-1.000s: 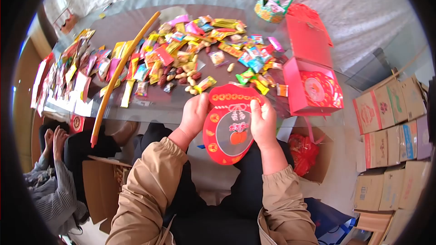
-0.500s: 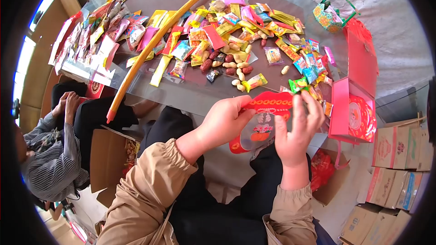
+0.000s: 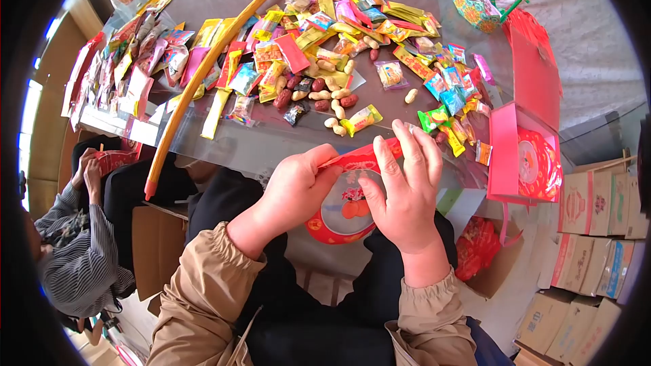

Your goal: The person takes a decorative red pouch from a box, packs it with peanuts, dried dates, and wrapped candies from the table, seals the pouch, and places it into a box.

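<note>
My left hand (image 3: pixel 298 179) is closed on the upper left edge of a red candy bag (image 3: pixel 339 232), its thumb pressed along the top. The bag has a clear round window with printed fruit, and hangs above my lap at the table's near edge. My right hand (image 3: pixel 409 193) is at the bag's right side with fingers stretched up and apart; whether it touches the bag cannot be made out. Beyond my hands lie a yellow-wrapped candy (image 3: pixel 362 120), peanuts (image 3: pixel 411 96), red dates (image 3: pixel 283 99) and a green-wrapped candy (image 3: pixel 432 118).
A long orange-yellow stick (image 3: pixel 203 81) lies across the table among wrapped sweets. On the right stand an open pink-red box (image 3: pixel 502 163) and stacked cartons (image 3: pixel 576 264). A small green-handled basket (image 3: pixel 478 12) sits at the back. Another person (image 3: pixel 81 251) sits at left.
My hands and the bag have shifted left in view, and the table scene has shifted slightly left too. My right hand's fingers have spread at the bag's edge. The other person's hands have moved.
</note>
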### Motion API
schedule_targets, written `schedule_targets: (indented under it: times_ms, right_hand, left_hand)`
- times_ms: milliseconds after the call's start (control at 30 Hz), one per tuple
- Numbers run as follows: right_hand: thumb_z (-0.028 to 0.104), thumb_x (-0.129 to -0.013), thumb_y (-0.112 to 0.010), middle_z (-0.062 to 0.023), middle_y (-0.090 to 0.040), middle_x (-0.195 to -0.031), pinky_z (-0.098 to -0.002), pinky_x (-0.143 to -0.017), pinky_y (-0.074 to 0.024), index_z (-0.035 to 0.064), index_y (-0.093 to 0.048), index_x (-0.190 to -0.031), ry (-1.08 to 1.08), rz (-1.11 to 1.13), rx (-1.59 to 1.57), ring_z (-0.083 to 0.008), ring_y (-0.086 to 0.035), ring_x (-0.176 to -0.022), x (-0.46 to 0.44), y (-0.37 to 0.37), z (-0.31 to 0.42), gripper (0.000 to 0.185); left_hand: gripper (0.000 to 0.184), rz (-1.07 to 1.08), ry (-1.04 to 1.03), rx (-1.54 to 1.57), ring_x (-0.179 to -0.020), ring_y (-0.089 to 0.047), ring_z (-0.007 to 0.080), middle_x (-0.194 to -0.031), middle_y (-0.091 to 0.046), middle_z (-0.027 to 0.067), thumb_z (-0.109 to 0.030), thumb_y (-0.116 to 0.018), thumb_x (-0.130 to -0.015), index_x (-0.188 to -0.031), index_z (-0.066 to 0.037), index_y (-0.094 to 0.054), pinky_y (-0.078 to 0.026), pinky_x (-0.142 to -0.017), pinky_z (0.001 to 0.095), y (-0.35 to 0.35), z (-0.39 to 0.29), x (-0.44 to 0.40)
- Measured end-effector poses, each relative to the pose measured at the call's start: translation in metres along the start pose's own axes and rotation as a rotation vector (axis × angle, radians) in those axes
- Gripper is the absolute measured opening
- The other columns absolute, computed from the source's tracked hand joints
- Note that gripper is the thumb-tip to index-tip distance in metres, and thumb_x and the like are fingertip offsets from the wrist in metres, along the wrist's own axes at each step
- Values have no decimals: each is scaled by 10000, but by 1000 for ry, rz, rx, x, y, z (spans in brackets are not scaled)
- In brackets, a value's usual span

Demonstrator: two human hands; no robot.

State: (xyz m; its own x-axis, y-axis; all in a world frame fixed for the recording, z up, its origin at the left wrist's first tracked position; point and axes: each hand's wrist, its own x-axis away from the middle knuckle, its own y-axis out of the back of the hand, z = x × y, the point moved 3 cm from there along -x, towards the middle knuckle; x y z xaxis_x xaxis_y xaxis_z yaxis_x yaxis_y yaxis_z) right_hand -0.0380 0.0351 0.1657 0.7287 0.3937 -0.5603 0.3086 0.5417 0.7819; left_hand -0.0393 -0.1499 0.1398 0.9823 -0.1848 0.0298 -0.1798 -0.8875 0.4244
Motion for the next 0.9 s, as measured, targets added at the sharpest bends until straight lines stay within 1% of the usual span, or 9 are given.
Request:
schedule_targets:
  times_ms: [200, 300, 400, 500, 600, 700, 733, 800, 900]
  right_hand:
    - [209, -750, -821, -214, -472, -1485, -586, -1098, -364, 45, -593, -1329, 3, 8, -6, -429, -440, -1307, 1, -2, 2, 643]
    - [236, -768, -817, -233, -436, -1513, -586, -1088, -370, 42, -546, -1392, -5, 38, -7, -458, -422, -1327, 2, -4, 1, 707]
    - [252, -778, -813, -247, -411, -1531, -587, -1092, -367, 47, -512, -1428, -4, 41, -11, -468, -408, -1345, 2, -5, 1, 744]
    - [261, -785, -810, -259, -393, -1542, -588, -1099, -360, 49, -485, -1450, -2, 49, -18, -475, -397, -1356, 2, -6, 0, 770]
    - [270, -791, -807, -264, -381, -1548, -586, -1105, -356, 56, -473, -1461, -3, 66, -11, -480, -389, -1362, 3, -7, -1, 779]
    - [280, -800, -800, -265, -371, -1554, -583, -1106, -355, 63, -467, -1468, -6, 78, -1, -483, -389, -1361, 3, -8, -1, 777]
    - [282, -802, -798, -265, -370, -1555, -583, -1107, -355, 65, -470, -1467, -6, 79, -1, -483, -389, -1361, 3, -8, -1, 772]
    - [286, -806, -793, -265, -369, -1555, -581, -1107, -355, 68, -474, -1465, -5, 81, -2, -484, -390, -1360, 3, -7, -1, 764]
    - [279, -805, -792, -264, -375, -1550, -580, -1109, -354, 65, -494, -1451, -5, 85, -6, -482, -389, -1362, 3, -7, 0, 743]
  left_hand:
    - [92, 2, 17, -3, -662, -436, 108, -682, -516, 61, -54, -633, -967, -918, -2, -576, -427, -588, 316, 1, -1, 2]
    - [119, 21, 37, -21, -672, -585, 401, -716, -587, 198, -116, -643, -949, -928, -14, -586, -461, -596, 430, 1, 0, 1]
    - [127, 21, 28, 8, -666, -580, 399, -713, -585, 197, -113, -644, -947, -917, -9, -579, -456, -590, 428, 2, -3, 1]
    - [85, 41, 29, 5, -680, -498, 108, -729, -599, 67, -76, -624, -983, -1027, -3, -625, -464, -624, 322, 1, 4, 2]
    - [118, 69, 70, 5, -695, -528, 110, -758, -628, 73, -80, -620, -985, -1076, -9, -642, -478, -643, 320, 2, 4, 1]
    - [112, 64, 50, -4, -702, -528, 109, -762, -624, 71, -82, -620, -986, -1069, -9, -640, -476, -645, 320, 1, 7, 1]
    - [95, 45, 33, 14, -693, -546, 207, -745, -610, 113, -91, -628, -972, -1019, -8, -619, -470, -629, 357, 0, 7, 1]
    - [123, 7, -3, 51, -674, -582, 403, -712, -583, 196, -107, -644, -943, -918, -7, -577, -458, -596, 431, -2, 7, 0]
    - [121, -4, -29, 51, -678, -584, 397, -714, -582, 193, -106, -643, -943, -919, -7, -577, -460, -602, 430, -3, 11, -1]
